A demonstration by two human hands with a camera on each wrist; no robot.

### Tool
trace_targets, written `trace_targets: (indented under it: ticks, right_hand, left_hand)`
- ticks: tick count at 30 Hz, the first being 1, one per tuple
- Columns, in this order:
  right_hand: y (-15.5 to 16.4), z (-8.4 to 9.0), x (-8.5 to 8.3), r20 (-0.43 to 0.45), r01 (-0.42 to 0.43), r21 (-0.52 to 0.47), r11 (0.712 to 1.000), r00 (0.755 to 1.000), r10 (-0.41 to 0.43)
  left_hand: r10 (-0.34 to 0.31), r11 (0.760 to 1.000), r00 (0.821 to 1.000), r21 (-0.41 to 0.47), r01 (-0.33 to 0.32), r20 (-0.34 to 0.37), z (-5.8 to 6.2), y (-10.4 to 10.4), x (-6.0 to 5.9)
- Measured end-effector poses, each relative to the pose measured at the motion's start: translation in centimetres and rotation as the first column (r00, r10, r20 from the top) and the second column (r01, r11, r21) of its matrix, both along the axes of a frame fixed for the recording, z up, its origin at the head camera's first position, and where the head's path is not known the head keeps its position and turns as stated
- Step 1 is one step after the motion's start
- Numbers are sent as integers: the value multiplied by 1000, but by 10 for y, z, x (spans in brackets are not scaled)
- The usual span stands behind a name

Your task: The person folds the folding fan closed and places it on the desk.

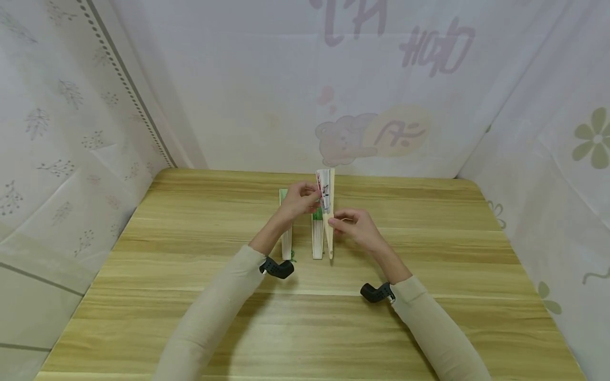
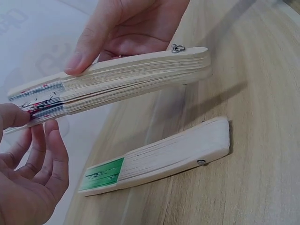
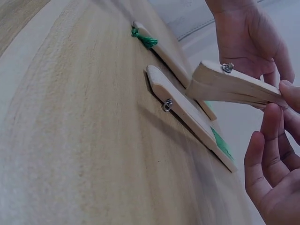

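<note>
A partly spread folding fan (image 1: 326,191), pale wood with a white leaf printed in red and black, is held between both hands above the table. My left hand (image 1: 300,200) pinches its printed upper part between thumb and fingers. Lower down, my right hand (image 1: 358,228) grips the wooden ribs from the other side; its thumb lies along the outer rib in the left wrist view. A metal rivet with a small ring (image 2: 178,48) shows at the fan's narrow end. Beneath it on the table lies a folded green fan (image 2: 152,161). Another folded green fan (image 1: 286,244) lies left of that one, partly behind my left forearm.
The wooden table (image 1: 190,254) stands against a printed cloth backdrop (image 1: 248,106), with cloth at both sides too. A green tassel (image 3: 147,41) hangs from the farther green fan. Black devices (image 1: 280,268) are strapped at both wrists.
</note>
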State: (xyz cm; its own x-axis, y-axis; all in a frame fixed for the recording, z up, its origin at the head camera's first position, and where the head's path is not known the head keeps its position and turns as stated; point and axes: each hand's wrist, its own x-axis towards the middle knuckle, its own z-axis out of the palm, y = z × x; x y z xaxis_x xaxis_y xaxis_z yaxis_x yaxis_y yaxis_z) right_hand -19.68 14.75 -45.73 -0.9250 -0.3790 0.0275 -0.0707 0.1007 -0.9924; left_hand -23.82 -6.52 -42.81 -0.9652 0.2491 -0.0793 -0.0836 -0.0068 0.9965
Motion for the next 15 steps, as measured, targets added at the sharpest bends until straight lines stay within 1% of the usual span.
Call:
trace_targets:
  ticks: [4, 8, 12, 15]
  right_hand:
    - [1, -3, -1, 13, 20, 4, 1000, 1000, -20]
    - [2, -4, -1, 24, 32, 14, 999, 999, -33]
    - [2, -4, -1, 33, 41, 20, 999, 999, -41]
    - [1, -4, -1, 34, 44, 26, 999, 998, -45]
  left_hand:
    - [-15, 1000, 1000, 11, 15, 4, -1, -1, 1]
    - [-62, 998, 998, 18, 61, 12, -2, -1, 3]
    - [-102, 995, 995, -6, 102, -6, -2, -2, 5]
    - [-107, 994, 994, -24, 106, -19, -2, -2, 5]
